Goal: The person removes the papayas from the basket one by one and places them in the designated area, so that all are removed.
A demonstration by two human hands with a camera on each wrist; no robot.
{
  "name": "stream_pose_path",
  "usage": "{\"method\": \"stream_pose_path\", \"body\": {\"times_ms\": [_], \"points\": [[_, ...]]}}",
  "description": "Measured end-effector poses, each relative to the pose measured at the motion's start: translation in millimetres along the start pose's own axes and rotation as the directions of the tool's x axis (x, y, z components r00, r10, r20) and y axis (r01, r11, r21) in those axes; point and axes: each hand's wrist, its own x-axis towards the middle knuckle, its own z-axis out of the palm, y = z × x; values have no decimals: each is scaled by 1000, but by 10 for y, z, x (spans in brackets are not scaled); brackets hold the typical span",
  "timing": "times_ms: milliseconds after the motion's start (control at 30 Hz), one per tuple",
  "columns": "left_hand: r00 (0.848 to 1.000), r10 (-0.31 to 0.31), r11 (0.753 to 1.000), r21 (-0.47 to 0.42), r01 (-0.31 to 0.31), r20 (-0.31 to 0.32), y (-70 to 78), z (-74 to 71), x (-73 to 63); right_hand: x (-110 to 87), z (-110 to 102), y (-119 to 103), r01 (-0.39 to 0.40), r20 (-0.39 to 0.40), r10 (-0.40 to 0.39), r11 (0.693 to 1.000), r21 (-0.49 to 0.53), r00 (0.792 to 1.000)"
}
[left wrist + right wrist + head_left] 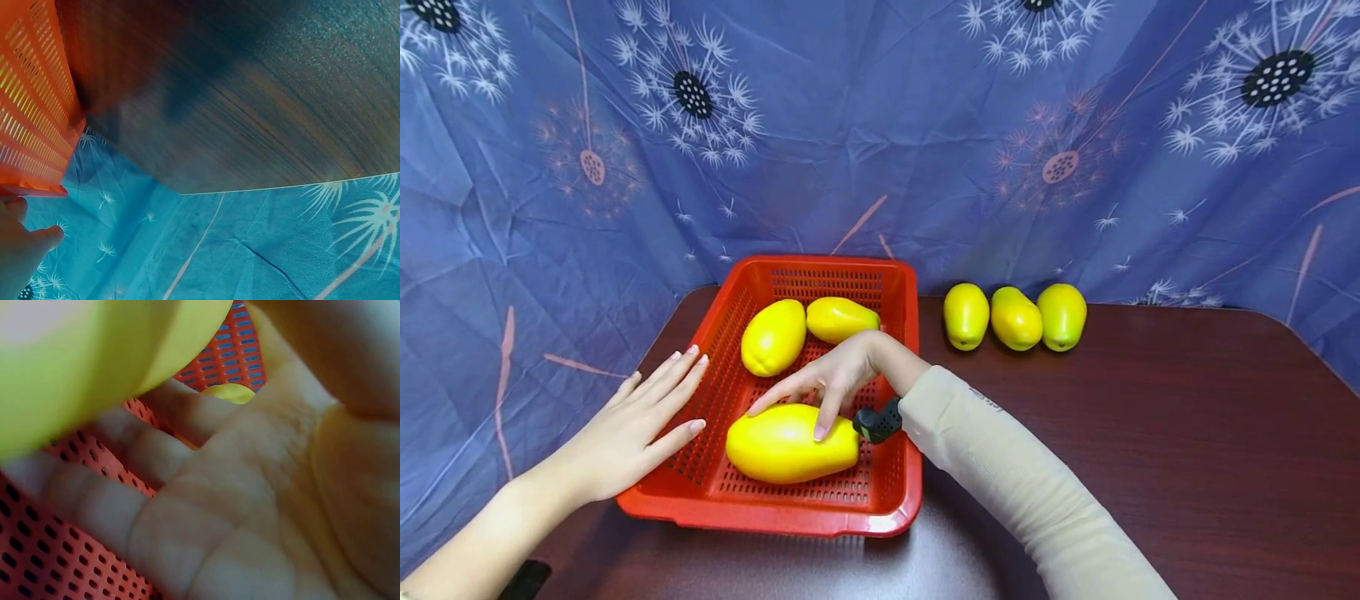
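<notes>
A red plastic basket (760,518) with slotted walls stands on the table. Inside it, near the front, lies a large yellow papaya (778,448). My right hand (842,371) reaches in from the right and grips the papaya from above, thumb on its near side and fingers along the far side. In the right wrist view the papaya (94,369) sits against the curled fingers. Two more yellow fruits, a rounder one (773,337) and a slimmer one (841,319), lie behind it in the basket. My left hand (636,425) rests with straight, spread fingers on the basket's left rim.
Three yellow-green mangoes, the left (966,317), the middle (1017,319) and the right (1062,317), stand in a row at the table's back edge, right of the basket. Behind the dark wooden table (1150,433) hangs a blue dandelion-print cloth (865,108).
</notes>
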Motion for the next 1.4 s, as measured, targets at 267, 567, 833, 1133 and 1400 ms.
{"method": "stream_pose_path", "body": {"times_ms": [267,567,833,1133,1400], "points": [[1000,4,1000,-14,-4,-5,2,21,-14,35,93,-19,-166,-49,171,982,92,984],[999,24,1000,1,-24,-29,-21,17,4,51,82,-53,-138,-29,142,984,113,989],[1000,8,1000,6,-8,-8,10,0,8,87,119,-69,-135,-38,140,986,100,989],[1000,14,1000,7,-13,-11,5,7,2,183,179,-122,-101,-86,99,995,-22,991],[1000,-1,1000,-5,1,-3,23,3,3,224,186,-142,-110,-89,110,994,6,990]]}}
